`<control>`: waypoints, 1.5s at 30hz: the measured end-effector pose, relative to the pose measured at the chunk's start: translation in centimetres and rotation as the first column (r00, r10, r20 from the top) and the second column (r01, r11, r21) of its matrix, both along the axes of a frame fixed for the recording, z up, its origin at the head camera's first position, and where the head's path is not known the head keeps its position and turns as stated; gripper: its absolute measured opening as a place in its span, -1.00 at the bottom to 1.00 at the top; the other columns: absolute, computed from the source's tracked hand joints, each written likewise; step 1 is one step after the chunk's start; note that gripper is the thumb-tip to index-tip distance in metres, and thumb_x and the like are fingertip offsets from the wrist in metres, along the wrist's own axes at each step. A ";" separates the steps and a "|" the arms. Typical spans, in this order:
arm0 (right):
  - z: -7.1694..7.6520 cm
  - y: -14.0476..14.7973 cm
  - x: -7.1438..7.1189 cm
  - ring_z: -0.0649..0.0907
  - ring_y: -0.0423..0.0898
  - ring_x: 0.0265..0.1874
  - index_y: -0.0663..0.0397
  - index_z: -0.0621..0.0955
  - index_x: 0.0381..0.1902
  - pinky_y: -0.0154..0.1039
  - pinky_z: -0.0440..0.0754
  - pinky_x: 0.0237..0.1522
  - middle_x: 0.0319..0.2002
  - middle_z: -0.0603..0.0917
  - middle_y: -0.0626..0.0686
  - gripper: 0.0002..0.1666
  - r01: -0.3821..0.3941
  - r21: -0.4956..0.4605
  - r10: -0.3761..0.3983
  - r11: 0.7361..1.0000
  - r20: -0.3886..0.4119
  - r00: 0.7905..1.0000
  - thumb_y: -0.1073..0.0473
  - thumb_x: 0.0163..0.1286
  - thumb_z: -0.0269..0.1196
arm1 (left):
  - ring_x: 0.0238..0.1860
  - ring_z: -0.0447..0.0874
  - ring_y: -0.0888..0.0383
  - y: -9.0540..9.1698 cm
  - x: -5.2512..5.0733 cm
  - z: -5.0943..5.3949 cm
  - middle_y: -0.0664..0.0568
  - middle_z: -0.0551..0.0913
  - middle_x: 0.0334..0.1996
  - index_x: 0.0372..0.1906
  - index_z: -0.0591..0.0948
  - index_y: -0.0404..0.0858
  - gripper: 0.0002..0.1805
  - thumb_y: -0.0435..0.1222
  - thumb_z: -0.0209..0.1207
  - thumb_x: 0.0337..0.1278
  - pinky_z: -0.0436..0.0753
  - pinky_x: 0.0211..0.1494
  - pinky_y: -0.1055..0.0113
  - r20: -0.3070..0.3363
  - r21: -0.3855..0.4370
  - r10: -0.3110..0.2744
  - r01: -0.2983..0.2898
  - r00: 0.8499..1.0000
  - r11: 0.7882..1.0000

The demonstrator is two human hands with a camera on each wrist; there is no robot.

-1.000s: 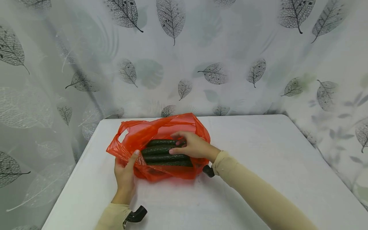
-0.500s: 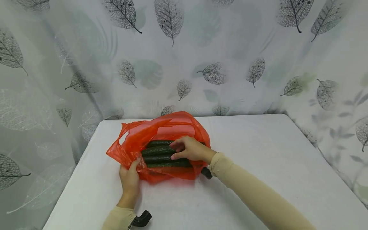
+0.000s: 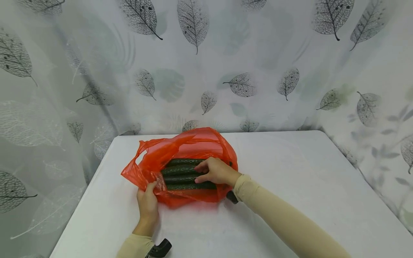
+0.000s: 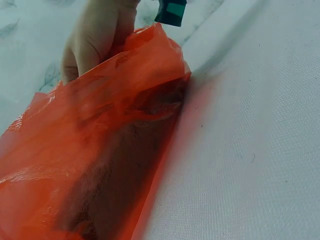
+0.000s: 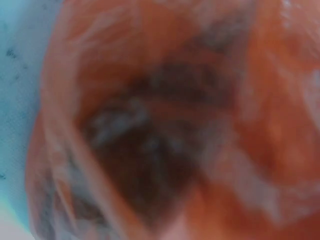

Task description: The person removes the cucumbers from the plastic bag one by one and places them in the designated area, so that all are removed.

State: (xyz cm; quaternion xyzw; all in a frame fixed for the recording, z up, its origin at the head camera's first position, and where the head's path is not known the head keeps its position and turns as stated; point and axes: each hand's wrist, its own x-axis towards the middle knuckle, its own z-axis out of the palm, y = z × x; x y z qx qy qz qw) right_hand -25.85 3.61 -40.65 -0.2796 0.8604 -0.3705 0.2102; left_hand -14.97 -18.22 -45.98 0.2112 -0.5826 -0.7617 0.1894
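While the left hand (image 3: 149,204) holds the red bag (image 3: 169,146) at eight o'clock, steady tension should aid the right hand (image 3: 221,172), grip indiscernible, at three over the cucumbers (image 3: 180,170).

Orange-red bag (image 3: 193,196), dark green cucumbers (image 3: 180,170) mid-frame
White table (image 3: 306,172) below; grey-white curtain (image 3: 200,68) with black leaf prints above; beige sleeve (image 3: 277,215) lower right.

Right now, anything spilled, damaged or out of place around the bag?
Nothing stands out. The cucumbers lie side by side in the red bag, none spilled in view. The hole at its left end is probably a handle opening, not a tear.
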 end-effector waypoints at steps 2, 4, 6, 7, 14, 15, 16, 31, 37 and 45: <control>-0.1 0.0 0.0 0.66 -0.02 0.08 0.12 0.68 0.18 -0.16 0.63 0.13 0.07 0.72 0.01 -0.43 0.010 0.004 -0.010 1.000 0.000 1.000 0.09 0.22 0.51 | 0.02 0.47 0.11 0.0 0.0 0.0 -0.09 0.50 0.03 0.29 0.32 -0.43 -0.60 -0.38 -0.12 0.46 0.49 0.10 0.41 0.001 0.007 -0.009 0.009 1.000 1.000; -0.3 0.0 0.0 0.67 -0.04 0.06 0.11 0.68 0.17 -0.17 0.63 0.12 0.06 0.73 0.00 -0.43 0.015 0.012 -0.015 1.000 -0.008 1.000 0.08 0.22 0.51 | 0.04 0.46 0.10 0.0 0.0 -0.1 -0.10 0.49 0.05 0.30 0.32 -0.43 -0.60 -0.37 -0.14 0.47 0.48 0.11 0.41 0.003 0.009 -0.018 0.018 1.000 1.000; -0.4 0.0 -0.1 0.68 -0.06 0.04 0.10 0.69 0.16 -0.18 0.64 0.10 0.04 0.73 -0.02 -0.44 0.013 0.030 -0.012 0.999 -0.025 1.000 0.07 0.22 0.51 | 0.04 0.45 0.11 0.0 0.0 -0.1 -0.10 0.49 0.06 0.30 0.32 -0.42 -0.60 -0.36 -0.14 0.47 0.48 0.12 0.40 0.006 0.006 -0.025 0.025 1.000 1.000; -0.5 -0.1 0.0 0.68 -0.07 0.03 0.10 0.69 0.16 -0.19 0.64 0.10 0.03 0.74 -0.02 -0.44 0.012 0.039 -0.011 0.999 -0.034 0.999 0.06 0.22 0.51 | 0.04 0.45 0.11 0.0 0.0 -0.1 -0.09 0.49 0.06 0.30 0.32 -0.42 -0.60 -0.36 -0.14 0.47 0.47 0.11 0.40 0.007 0.004 -0.026 0.026 1.000 1.000; -1.0 -0.6 0.2 0.68 -0.08 0.00 0.08 0.72 0.11 -0.19 0.64 0.08 -0.02 0.76 -0.04 -0.53 0.008 0.098 0.004 0.995 -0.121 0.993 0.07 0.27 0.48 | 0.06 0.43 0.10 0.2 0.1 -0.1 -0.06 0.47 0.06 0.28 0.32 -0.40 -0.62 -0.34 -0.15 0.47 0.47 0.11 0.39 0.015 0.008 -0.045 0.045 0.999 0.999; -1.1 -0.6 0.3 0.67 -0.08 0.01 0.08 0.73 0.10 -0.18 0.63 0.09 -0.02 0.76 -0.05 -0.55 0.010 0.102 0.004 0.995 -0.134 0.991 0.07 0.28 0.47 | 0.06 0.43 0.10 0.2 0.1 -0.1 -0.07 0.47 0.06 0.27 0.32 -0.40 -0.62 -0.34 -0.15 0.47 0.47 0.11 0.39 0.014 0.007 -0.046 0.046 0.999 0.999; -1.2 -0.7 0.3 0.67 -0.08 0.04 0.08 0.73 0.09 -0.17 0.62 0.11 -0.03 0.76 -0.05 -0.57 0.011 0.108 0.006 0.994 -0.149 0.989 0.07 0.29 0.46 | 0.06 0.43 0.10 0.2 0.1 -0.2 -0.08 0.47 0.06 0.27 0.32 -0.41 -0.62 -0.35 -0.15 0.47 0.47 0.11 0.39 0.014 0.005 -0.046 0.046 0.999 0.999; -2.3 -1.2 1.1 0.61 -0.08 0.03 -0.03 0.78 0.01 -0.15 0.59 0.10 -0.09 0.74 -0.12 -0.63 0.006 0.158 0.033 0.987 -0.242 0.970 0.04 0.26 0.48 | 0.03 0.44 0.10 0.4 0.3 -0.5 -0.08 0.48 0.04 0.24 0.34 -0.44 -0.64 -0.42 -0.16 0.42 0.48 0.08 0.39 -0.012 0.010 -0.023 0.023 1.000 1.000; -2.0 -1.3 1.5 0.59 -0.06 0.05 -0.01 0.75 0.07 -0.11 0.56 0.17 -0.05 0.67 -0.04 -0.65 -0.015 0.195 0.061 0.981 -0.230 0.971 0.12 0.33 0.42 | 0.02 0.45 0.11 0.4 0.3 -0.3 -0.08 0.49 0.03 0.24 0.35 -0.44 -0.63 -0.44 -0.16 0.41 0.49 0.06 0.39 -0.026 0.023 -0.015 0.015 1.000 1.000; -1.7 -1.5 1.5 0.59 0.00 0.13 0.00 0.72 0.11 -0.05 0.52 0.25 0.05 0.71 -0.02 -0.62 -0.022 0.256 0.077 0.966 -0.205 0.976 0.15 0.33 0.42 | -0.01 0.47 0.13 0.5 0.4 -0.2 -0.06 0.50 0.02 0.25 0.35 -0.44 -0.63 -0.43 -0.14 0.41 0.51 0.04 0.41 0.002 0.031 -0.019 0.019 1.000 0.999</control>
